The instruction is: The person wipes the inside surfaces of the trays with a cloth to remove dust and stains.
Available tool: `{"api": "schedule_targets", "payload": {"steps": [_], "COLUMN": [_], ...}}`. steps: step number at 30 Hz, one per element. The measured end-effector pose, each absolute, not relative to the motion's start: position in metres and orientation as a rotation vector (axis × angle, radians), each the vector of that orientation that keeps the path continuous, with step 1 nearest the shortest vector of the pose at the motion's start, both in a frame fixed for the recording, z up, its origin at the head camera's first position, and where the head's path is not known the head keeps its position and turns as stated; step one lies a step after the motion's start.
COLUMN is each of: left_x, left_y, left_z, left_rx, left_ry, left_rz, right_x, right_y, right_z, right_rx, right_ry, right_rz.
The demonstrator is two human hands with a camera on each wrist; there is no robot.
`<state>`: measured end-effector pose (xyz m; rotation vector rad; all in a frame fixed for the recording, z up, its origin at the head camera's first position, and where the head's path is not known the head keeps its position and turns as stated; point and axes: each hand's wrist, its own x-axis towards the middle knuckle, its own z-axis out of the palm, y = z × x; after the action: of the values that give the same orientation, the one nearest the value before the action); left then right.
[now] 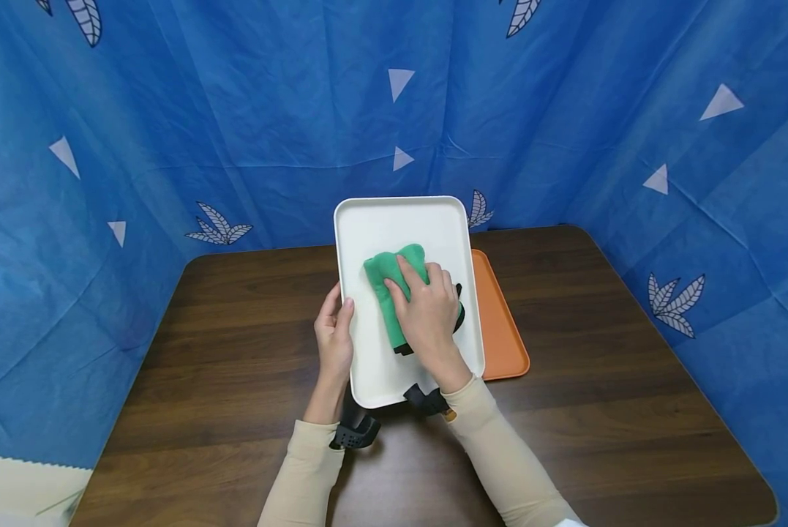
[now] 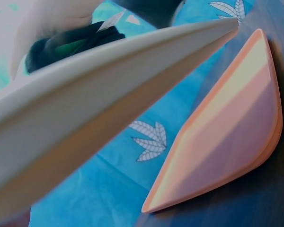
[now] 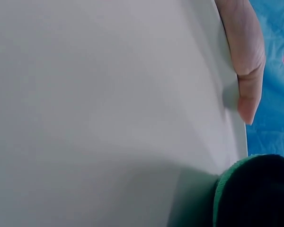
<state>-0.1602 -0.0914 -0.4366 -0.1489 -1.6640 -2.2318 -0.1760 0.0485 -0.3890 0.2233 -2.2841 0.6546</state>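
A white rectangular tray (image 1: 394,223) is held up off the table, tilted toward the head camera. My left hand (image 1: 333,333) grips its left edge, thumb over the rim and fingers going behind. Against the inside of the tray, my right hand (image 1: 428,311) holds a bunched green cloth (image 1: 383,265) with black edging, thumb and forefinger spread over it. The left wrist view catches the tray's side (image 2: 109,90) from below. In the right wrist view, the left thumb (image 3: 248,61) lies along the rim and the cloth's dark edge fills the lower right corner.
An orange tray (image 1: 504,337) lies on the dark wooden table (image 1: 235,351), partly covered by the white tray in the head view. Blue patterned curtains (image 1: 268,110) hang behind the table and at both sides. Each wrist wears a black strap (image 1: 357,432).
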Motion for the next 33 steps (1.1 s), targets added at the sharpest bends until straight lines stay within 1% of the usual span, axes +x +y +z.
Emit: {"api": "schedule_targets", "payload": {"steps": [22, 33], "left_x": [-0.161, -0.161], "left_y": [-0.097, -0.098], "left_z": [-0.432, -0.432], "left_rx": [-0.154, -0.172], "left_ry": [-1.570, -1.579], "left_rz": [-2.249, -2.245], "right_x": [-0.184, -0.185], "right_y": [0.087, 0.089], "right_z": [-0.389, -0.391], "right_rx": [-0.013, -0.027], "right_ry": [-2.361, -2.357], "right_rz": [0.717, 0.742]}}
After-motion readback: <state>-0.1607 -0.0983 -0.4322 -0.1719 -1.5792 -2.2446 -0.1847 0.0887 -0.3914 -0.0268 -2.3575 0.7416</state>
